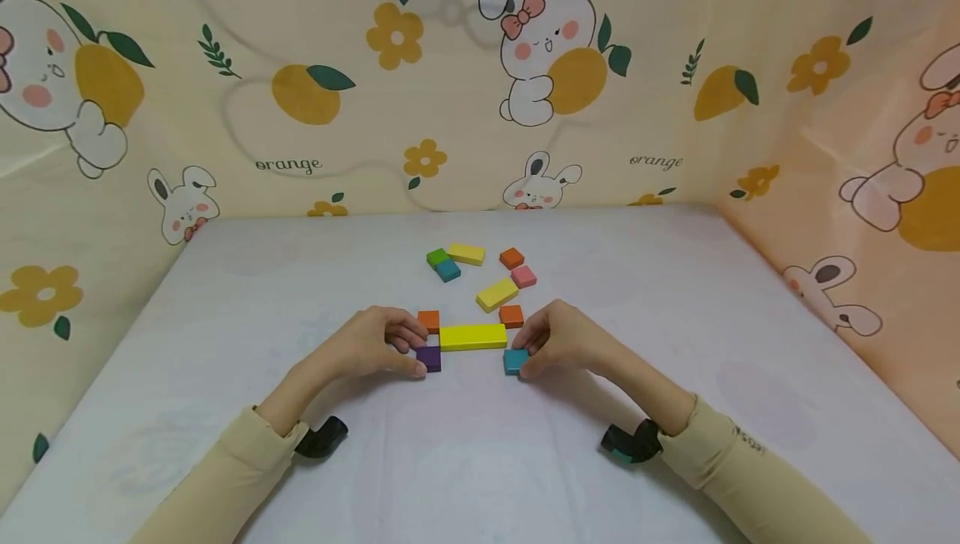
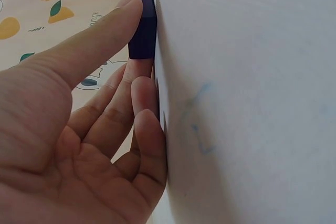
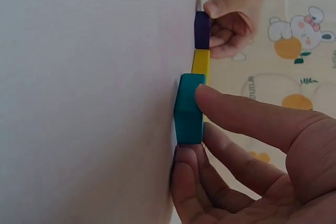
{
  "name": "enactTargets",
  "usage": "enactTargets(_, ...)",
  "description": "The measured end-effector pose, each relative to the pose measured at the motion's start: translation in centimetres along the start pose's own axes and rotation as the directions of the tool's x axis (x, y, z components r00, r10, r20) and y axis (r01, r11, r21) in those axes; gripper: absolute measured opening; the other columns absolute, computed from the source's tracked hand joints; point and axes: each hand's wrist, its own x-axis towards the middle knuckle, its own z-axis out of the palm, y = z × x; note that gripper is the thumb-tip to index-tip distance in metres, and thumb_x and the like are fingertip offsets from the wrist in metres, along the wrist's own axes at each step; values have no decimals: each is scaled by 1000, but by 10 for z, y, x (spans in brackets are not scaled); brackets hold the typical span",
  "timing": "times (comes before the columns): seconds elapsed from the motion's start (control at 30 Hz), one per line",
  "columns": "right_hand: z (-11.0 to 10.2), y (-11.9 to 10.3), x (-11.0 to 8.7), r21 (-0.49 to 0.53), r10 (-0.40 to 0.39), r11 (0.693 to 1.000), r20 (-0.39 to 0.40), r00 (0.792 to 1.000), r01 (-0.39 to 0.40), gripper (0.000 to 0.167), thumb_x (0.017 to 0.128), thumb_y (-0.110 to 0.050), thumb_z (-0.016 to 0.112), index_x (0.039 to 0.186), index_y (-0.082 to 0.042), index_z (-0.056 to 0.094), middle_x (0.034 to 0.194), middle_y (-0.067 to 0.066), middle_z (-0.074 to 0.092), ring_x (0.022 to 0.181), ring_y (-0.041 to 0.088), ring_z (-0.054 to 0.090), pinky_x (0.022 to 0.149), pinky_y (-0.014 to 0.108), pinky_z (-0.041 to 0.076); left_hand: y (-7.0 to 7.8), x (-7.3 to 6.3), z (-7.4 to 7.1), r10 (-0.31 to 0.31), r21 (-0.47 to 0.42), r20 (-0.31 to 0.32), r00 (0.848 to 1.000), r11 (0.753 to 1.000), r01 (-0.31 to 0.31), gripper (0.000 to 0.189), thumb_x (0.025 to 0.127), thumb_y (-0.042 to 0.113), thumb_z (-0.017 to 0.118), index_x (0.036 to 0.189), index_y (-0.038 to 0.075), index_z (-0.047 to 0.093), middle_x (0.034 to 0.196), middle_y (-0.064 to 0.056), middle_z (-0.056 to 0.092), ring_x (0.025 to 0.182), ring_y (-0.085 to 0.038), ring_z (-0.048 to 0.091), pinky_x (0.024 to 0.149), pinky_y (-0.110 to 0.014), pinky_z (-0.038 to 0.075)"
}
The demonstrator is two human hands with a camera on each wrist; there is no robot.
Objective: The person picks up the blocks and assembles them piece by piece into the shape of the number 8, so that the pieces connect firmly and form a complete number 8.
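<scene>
My left hand [image 1: 378, 342] pinches a purple block [image 1: 429, 359], the thumb on its near side and the fingers around behind. Across from it, my right hand [image 1: 561, 337] holds a teal block [image 1: 515, 361] between thumb and fingers. Between the two lies a long yellow block [image 1: 473, 336] on the white tabletop, its left end right at the purple block and its right end at the teal one. Just behind its ends sit two orange blocks, the left one [image 1: 428, 321] near my left fingers and the right one [image 1: 512, 316] near my right fingers.
Farther back lie a yellow block [image 1: 497, 295], a pink block [image 1: 524, 276] and another orange block [image 1: 512, 257]. A green block [image 1: 437, 257], a blue block [image 1: 448, 270] and a yellow block [image 1: 467, 254] form a cluster. A patterned cloth [image 1: 450, 111] hangs behind the table.
</scene>
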Motion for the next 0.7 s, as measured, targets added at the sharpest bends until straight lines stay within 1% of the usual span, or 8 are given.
enactTargets(0.23, -2, 1, 1, 5, 7, 1000, -18, 1000, -7, 25, 70, -6, 89, 92, -7, 76, 82, 4, 69, 77, 20, 59, 73, 28, 53, 0, 0, 0, -1, 1, 2, 1000, 1000, 1, 48, 73, 26, 89, 112, 10, 68, 99, 3, 68, 92, -18, 60, 86, -32, 50)
enactTargets(0.47, -3, 3, 2, 12, 11, 1000, -28, 1000, -11, 26, 70, -6, 89, 92, -6, 76, 82, 5, 69, 77, 20, 59, 73, 29, 53, 0, 0, 0, -18, 3, -5, 1000, 1000, 18, 47, 71, 26, 90, 111, 12, 68, 98, 5, 68, 92, -18, 60, 86, -31, 50)
enactTargets(0.7, -6, 4, 3, -2, 10, 1000, -42, 999, -10, 27, 70, -7, 89, 94, -7, 77, 84, 4, 69, 78, 21, 59, 73, 29, 52, 0, 0, 0, -4, 5, -1, 1000, 1000, 4, 48, 72, 26, 90, 112, 11, 68, 99, 4, 68, 92, -18, 60, 86, -31, 50)
